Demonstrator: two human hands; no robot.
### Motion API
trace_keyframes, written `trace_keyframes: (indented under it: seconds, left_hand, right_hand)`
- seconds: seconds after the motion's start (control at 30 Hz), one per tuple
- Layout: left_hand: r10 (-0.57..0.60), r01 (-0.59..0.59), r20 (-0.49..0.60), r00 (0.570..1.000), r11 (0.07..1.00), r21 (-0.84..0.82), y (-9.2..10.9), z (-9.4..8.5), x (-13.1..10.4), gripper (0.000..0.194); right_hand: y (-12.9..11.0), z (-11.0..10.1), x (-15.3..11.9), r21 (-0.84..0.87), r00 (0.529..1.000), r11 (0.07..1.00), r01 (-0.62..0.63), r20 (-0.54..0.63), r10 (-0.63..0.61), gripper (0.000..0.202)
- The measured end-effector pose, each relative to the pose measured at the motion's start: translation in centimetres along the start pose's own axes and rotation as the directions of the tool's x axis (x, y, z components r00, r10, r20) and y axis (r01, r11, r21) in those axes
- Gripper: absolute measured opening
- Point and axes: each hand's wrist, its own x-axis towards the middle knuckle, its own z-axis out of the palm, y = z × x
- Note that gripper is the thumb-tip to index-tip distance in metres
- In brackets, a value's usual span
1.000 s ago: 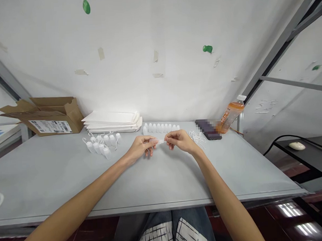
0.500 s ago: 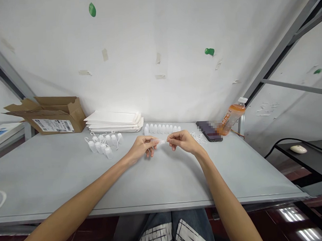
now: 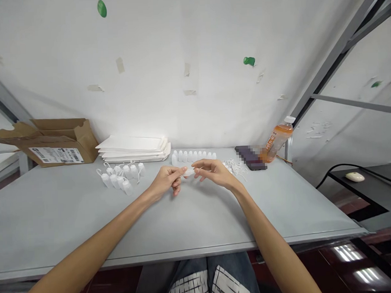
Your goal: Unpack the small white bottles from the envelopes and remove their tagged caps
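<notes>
Between thumb and fingers, my left hand [image 3: 169, 180] pinches a small white bottle [image 3: 189, 172] above the middle of the table. Close on its right is my right hand [image 3: 213, 171], its fingers bent and somewhat apart at the bottle's end; whether they touch it is too small to tell. Behind the hands stands a row of small white bottles [image 3: 195, 156]. A group of white bottles with looped straps [image 3: 120, 181] stands to the left. Loose white straps [image 3: 235, 168] lie just right of my right hand.
At the back left sit an open cardboard box [image 3: 62, 141] and a stack of white sheets [image 3: 134, 148]. A dark phone [image 3: 252, 158], partly blurred, and an orange drink bottle [image 3: 278, 138] are at the back right. A white mouse [image 3: 355, 176] rests on a black surface farther right.
My right hand's fingers have loosened from their pinch and spread a little over the bottle. The whole view has shifted slightly, with things appearing farther left.
</notes>
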Motion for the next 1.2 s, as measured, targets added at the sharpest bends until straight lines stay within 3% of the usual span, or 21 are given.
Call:
trace_keyframes:
  seconds: [0.17,0.37,0.53,0.63,0.73,0.83,0.93,1.07,1.2]
  left_hand:
    - [-0.043,0.043,-0.020,0.999,0.999,0.008,0.1,0.2,0.0,0.045]
    - [-0.063,0.063,-0.025,0.998,0.998,0.008,-0.1,0.4,0.0,0.046]
    - [-0.061,0.062,-0.041,0.997,0.998,0.033,-0.5,0.6,0.2,0.049]
    - [-0.049,0.052,-0.054,0.997,0.997,0.055,-0.7,0.6,0.3,0.052]
    - [-0.051,0.053,-0.049,0.997,0.998,0.037,-0.6,0.5,0.3,0.048]
    - [-0.037,0.037,-0.030,0.999,0.999,0.007,-0.5,0.5,0.3,0.046]
    - [-0.025,0.025,-0.025,0.999,1.000,-0.009,-0.4,0.5,0.2,0.045]
    - [-0.020,0.019,-0.031,0.999,0.999,-0.028,-0.3,0.5,0.3,0.043]
    - [-0.014,0.012,-0.053,0.999,1.000,-0.029,-0.2,0.4,0.3,0.043]
  right_hand:
    - [0.2,1.1,0.1,-0.140,0.996,0.990,0.031,-0.078,-0.042,0.024]
    - [1.0,1.6,0.3,-0.177,0.992,0.982,0.073,-0.093,-0.091,0.020]
    - [1.4,2.5,0.4,-0.469,0.970,0.870,0.149,-0.102,-0.221,0.017]
    - [1.8,2.8,0.5,-0.533,0.963,0.829,0.169,-0.088,-0.253,0.020]
    - [1.9,2.7,0.5,-0.404,0.969,0.904,0.141,-0.132,-0.210,0.020]
    - [1.7,2.3,0.6,-0.152,0.981,0.987,0.054,-0.178,-0.081,0.018]
    - [1.3,2.0,0.6,0.030,0.984,1.000,0.000,-0.177,0.005,0.018]
    - [1.0,1.2,0.7,0.135,0.981,0.991,-0.005,-0.189,0.030,0.024]
    - [0.9,-0.8,0.6,0.121,0.950,0.993,0.018,-0.311,0.021,0.028]
